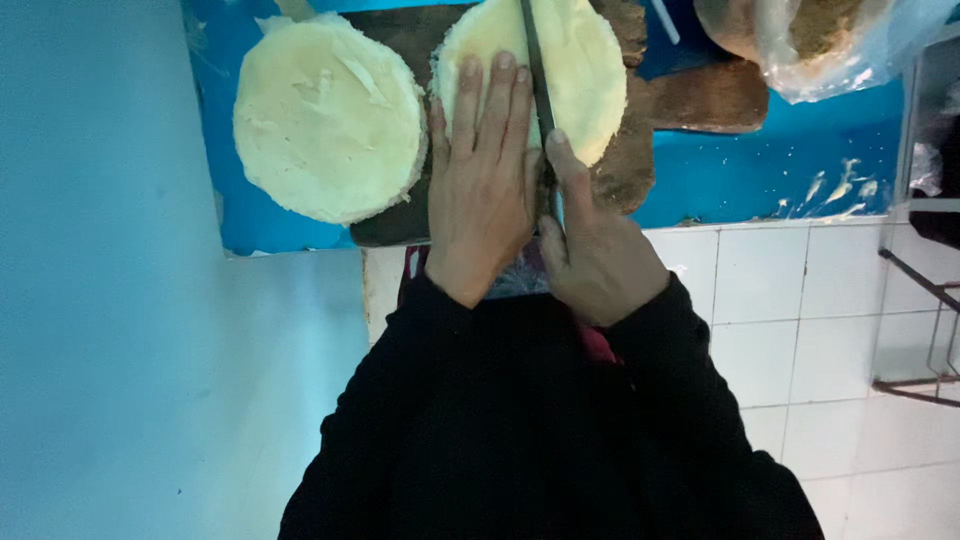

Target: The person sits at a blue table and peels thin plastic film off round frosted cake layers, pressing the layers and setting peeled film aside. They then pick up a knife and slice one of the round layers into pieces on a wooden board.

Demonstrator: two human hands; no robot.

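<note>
Two pale yellow round cakes lie on a dark wooden board (640, 160). My left hand (485, 180) rests flat, fingers together, on the near edge of the right cake (585, 75). My right hand (595, 255) grips the handle of a long knife (537, 70) whose blade runs across the top of that cake, just right of my left fingers. The left cake (325, 115) lies whole and untouched beside my left hand. Both my sleeves are black.
The board sits on a blue-covered table (770, 170) smeared with pale crumbs. A clear plastic bag (820, 40) of brown stuff lies at the far right. White floor tiles (800, 320) and a metal frame (925, 330) are on the right, a blue wall on the left.
</note>
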